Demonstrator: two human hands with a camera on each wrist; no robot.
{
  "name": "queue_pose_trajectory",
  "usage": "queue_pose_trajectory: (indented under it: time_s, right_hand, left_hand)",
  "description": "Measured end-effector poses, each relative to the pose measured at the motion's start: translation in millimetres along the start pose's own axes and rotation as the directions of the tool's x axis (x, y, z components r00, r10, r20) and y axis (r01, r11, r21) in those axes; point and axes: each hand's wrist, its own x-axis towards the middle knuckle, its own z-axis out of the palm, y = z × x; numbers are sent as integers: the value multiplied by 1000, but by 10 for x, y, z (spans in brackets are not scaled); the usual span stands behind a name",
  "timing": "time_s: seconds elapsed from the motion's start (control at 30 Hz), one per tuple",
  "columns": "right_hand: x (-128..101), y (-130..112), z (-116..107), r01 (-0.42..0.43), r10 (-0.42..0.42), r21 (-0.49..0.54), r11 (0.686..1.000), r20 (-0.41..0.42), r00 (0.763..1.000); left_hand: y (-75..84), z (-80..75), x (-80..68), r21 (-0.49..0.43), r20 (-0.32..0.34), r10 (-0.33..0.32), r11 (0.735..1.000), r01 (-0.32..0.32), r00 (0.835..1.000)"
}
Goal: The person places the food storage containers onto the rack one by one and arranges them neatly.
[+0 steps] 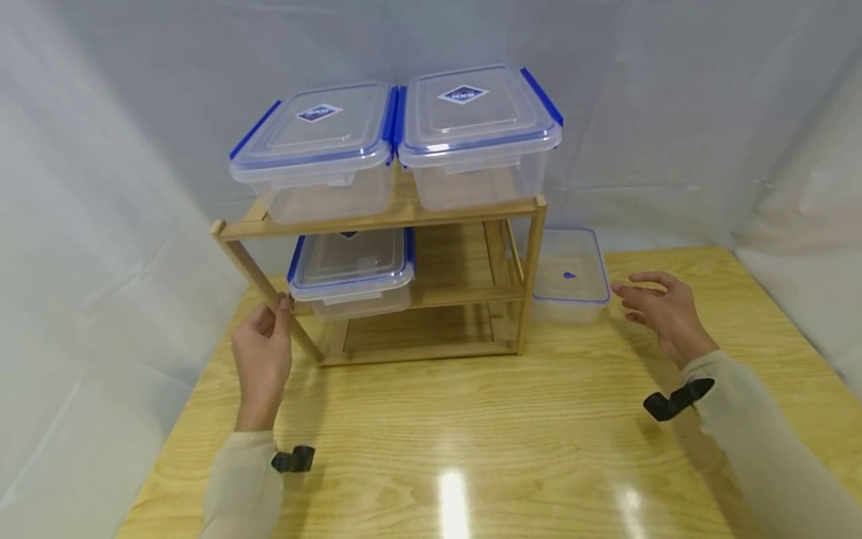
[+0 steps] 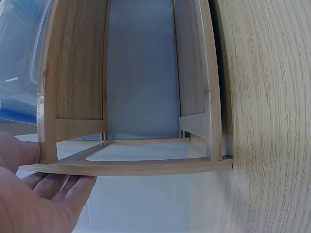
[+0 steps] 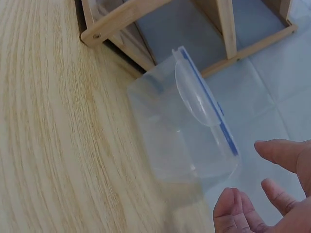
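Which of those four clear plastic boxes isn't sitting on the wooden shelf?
The clear plastic box on the wooden table, right of the wooden shelf, beside the open right hand; the other three sit on shelves.

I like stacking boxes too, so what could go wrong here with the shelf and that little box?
The left hand grips the wooden rack at its front left post; a tug might slide the two lidded tubs off the top shelf. The right hand is open beside the small container on the table; a clumsy grab could knock it into the rack.
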Motion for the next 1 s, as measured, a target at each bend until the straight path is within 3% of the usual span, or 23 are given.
queue_pose_trajectory:
  time_s: [0.3, 0.47, 0.7, 1.0]
  right_hand:
    - [101, 43, 17, -29, 26, 54, 998, 53, 998]
    - [132, 50, 36, -66, 64, 14, 998, 118, 991]
    - [207, 50, 53, -92, 91, 2, 996, 143, 986]
    - [233, -2, 71, -165, 148, 93, 982, 164, 975]
  left_hand:
    - [21, -11, -5, -18, 6, 1, 1000, -1, 1000]
    - [18, -14, -10, -9, 7, 7, 1000, -7, 1000]
    - [4, -9, -11, -12, 13, -3, 1000, 4, 1000]
    - [13, -11, -10, -1, 9, -20, 1000, 20, 1000]
